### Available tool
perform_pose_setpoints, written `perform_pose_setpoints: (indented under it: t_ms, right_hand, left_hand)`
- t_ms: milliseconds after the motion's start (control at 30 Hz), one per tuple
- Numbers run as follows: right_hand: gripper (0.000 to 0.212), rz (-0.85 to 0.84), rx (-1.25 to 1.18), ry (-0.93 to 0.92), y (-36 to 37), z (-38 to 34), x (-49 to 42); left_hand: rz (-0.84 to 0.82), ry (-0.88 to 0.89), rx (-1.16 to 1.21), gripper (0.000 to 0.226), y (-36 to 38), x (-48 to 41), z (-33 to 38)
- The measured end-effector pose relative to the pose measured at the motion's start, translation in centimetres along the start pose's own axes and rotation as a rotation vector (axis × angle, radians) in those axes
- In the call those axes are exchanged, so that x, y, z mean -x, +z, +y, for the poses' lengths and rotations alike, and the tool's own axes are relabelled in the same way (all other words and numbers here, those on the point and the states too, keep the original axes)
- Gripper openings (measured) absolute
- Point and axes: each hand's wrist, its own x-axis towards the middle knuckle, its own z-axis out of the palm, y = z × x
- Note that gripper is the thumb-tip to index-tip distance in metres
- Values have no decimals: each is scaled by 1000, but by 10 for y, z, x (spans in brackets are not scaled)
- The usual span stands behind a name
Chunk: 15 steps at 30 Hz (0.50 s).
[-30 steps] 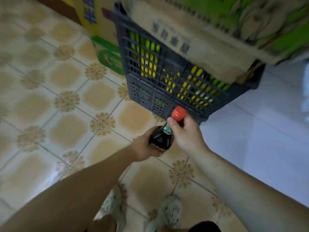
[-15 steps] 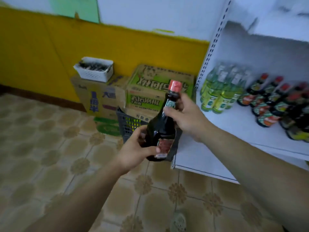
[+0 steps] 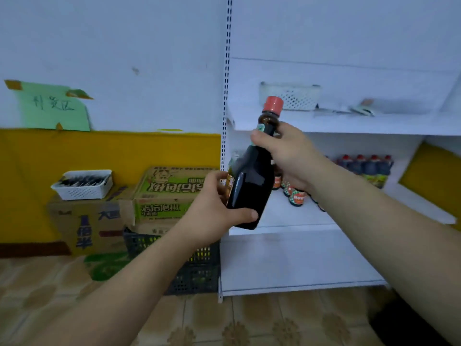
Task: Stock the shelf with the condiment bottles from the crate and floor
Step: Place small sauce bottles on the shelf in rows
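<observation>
Bottle: dark condiment bottle (image 3: 249, 191) w/ red cap (image 3: 273, 104), ctr of frame, tilted w/ cap toward upper right, held in air in front of the shelf.
L grip: left hand (image 3: 212, 208) wraps lower body; thumb lies across the front near the base.
R grip: right hand (image 3: 287, 156) curled round neck & shoulder, just below cap.
Shelf: white shelf (image 3: 299, 218), right half of frame; stocked bottles (image 3: 366, 168) stand on middle tier.
Crate: dark crate (image 3: 197, 270), lower ctr, on floor beside shelf, under cardboard boxes (image 3: 162, 196).
Misc: white basket (image 3: 82, 186) on a box, left.

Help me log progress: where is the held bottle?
Head view, centre: the dark bottle, before the white shelf; left hand grips its base, right hand its neck.
</observation>
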Motion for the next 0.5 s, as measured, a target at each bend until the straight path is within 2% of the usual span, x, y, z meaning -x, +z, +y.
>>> perform_pose_setpoints:
  t_ms: [100, 200, 300, 433, 500]
  right_hand:
    - [5, 59, -180, 10, -53, -10, 22]
    - [3, 56, -280, -22, -104, -19, 46]
    - [6, 80, -280, -92, -150, -32, 66]
    - [24, 83, 95, -105, -212, -48, 88]
    - [37, 63, 166, -99, -236, -53, 100]
  left_hand:
    - [-236, -46, 295, 73, 29, -1, 22]
    - [-494, -113, 460, 76, 78, 1, 48]
    - [-457, -34, 498, 71, 136, 5, 73]
    - [-295, 60, 405, 70, 192, 9, 95]
    - [-252, 101, 350, 75, 216, 11, 101]
